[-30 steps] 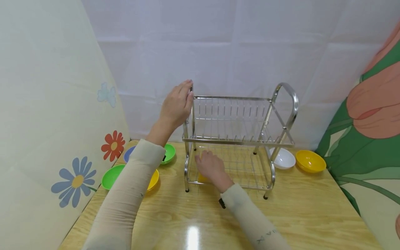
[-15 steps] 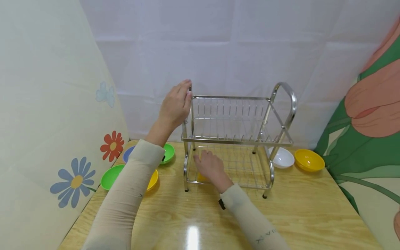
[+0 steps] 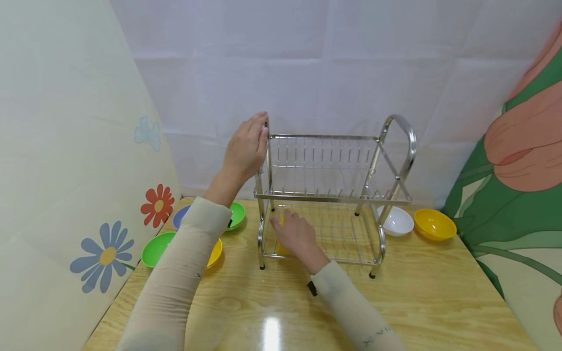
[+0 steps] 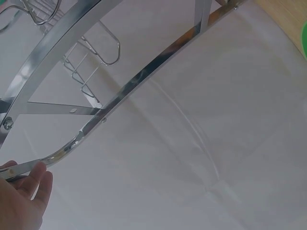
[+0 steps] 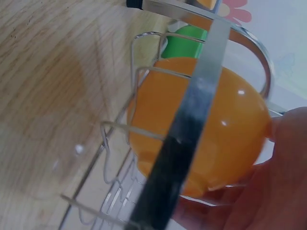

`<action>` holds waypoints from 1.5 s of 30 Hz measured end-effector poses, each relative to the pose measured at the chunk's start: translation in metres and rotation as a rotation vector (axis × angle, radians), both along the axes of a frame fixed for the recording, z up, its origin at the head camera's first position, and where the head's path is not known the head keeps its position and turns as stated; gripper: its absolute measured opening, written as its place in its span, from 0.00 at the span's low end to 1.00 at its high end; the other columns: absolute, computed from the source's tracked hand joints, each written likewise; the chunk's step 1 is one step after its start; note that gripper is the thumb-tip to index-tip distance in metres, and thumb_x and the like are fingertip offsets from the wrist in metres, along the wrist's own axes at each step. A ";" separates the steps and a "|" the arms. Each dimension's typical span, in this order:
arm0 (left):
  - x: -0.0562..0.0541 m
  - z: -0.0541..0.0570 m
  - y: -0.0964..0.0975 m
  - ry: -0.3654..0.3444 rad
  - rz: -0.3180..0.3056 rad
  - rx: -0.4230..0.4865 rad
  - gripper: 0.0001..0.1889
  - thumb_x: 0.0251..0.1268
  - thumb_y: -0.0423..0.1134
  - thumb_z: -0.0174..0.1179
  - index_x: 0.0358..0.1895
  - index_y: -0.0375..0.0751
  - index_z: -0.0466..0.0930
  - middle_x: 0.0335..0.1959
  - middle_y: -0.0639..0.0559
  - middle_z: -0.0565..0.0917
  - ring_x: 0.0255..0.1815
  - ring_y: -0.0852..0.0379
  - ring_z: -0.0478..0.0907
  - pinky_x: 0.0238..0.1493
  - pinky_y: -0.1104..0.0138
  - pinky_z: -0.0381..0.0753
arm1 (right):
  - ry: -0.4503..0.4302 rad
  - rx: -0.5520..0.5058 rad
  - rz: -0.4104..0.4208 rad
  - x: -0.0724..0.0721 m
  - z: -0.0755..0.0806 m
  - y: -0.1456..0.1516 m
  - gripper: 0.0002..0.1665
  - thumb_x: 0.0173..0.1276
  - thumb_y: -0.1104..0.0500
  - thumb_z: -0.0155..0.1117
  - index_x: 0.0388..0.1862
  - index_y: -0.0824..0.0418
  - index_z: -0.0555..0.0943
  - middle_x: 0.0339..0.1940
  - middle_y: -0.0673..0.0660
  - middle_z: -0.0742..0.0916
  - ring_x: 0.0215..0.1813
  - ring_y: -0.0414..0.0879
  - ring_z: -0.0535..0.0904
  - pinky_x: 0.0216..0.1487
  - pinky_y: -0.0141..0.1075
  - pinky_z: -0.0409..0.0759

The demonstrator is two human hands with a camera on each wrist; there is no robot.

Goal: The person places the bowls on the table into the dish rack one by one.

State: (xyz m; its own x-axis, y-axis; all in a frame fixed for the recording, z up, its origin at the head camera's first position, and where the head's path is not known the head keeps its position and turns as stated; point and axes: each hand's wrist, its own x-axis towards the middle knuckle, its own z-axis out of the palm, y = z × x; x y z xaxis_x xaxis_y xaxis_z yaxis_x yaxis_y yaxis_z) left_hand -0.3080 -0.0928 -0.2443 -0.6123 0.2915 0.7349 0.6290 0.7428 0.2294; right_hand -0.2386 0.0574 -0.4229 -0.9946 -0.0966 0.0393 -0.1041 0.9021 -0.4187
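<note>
The rack stands on the counter, with an upper and a lower tier of wire. My left grip is clasped on the top of the rack's left end frame; the left wrist view shows fingers wrapped about the metal bar.

My right grip is in the lower tier, near its left end, and grasps the bowl. Thumb and fingers hold it near the rim. The bowl stands on its edge, its rounded outside toward the right wrist camera. A flat rail of the rack crosses in front of it. I cannot tell whether its lower edge bears on the wires.

Left of the rack, four items sit on the counter: a blue bowl, a rear green bowl, a front green bowl and a yellow bowl. My left sleeve covers part of this group. Right of the rack are a white bowl, partly behind the end frame, and, just beside it, a second yellow bowl.

A white cloth hangs behind the rack. Flower prints mark the panels at both sides.
</note>
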 end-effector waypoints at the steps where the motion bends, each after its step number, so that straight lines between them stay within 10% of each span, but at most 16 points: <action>1: 0.000 0.000 0.000 0.002 0.000 0.001 0.24 0.81 0.42 0.42 0.71 0.33 0.69 0.73 0.42 0.72 0.72 0.44 0.69 0.76 0.57 0.64 | 0.008 0.002 0.000 0.001 0.001 0.002 0.46 0.78 0.29 0.35 0.75 0.63 0.66 0.64 0.67 0.80 0.59 0.66 0.79 0.53 0.59 0.82; 21: 0.000 0.000 0.001 0.016 -0.011 -0.001 0.24 0.81 0.41 0.41 0.70 0.32 0.70 0.72 0.41 0.72 0.73 0.43 0.69 0.77 0.58 0.63 | 0.043 -0.185 0.097 0.044 0.030 0.054 0.37 0.81 0.38 0.42 0.79 0.59 0.62 0.79 0.63 0.66 0.78 0.62 0.63 0.73 0.62 0.64; 45: 0.003 0.000 0.003 0.008 -0.008 0.000 0.24 0.82 0.42 0.40 0.71 0.32 0.70 0.73 0.42 0.71 0.75 0.45 0.67 0.78 0.59 0.60 | 0.320 -0.244 0.084 0.101 0.026 0.118 0.29 0.83 0.46 0.46 0.73 0.62 0.70 0.71 0.64 0.76 0.71 0.64 0.70 0.68 0.63 0.70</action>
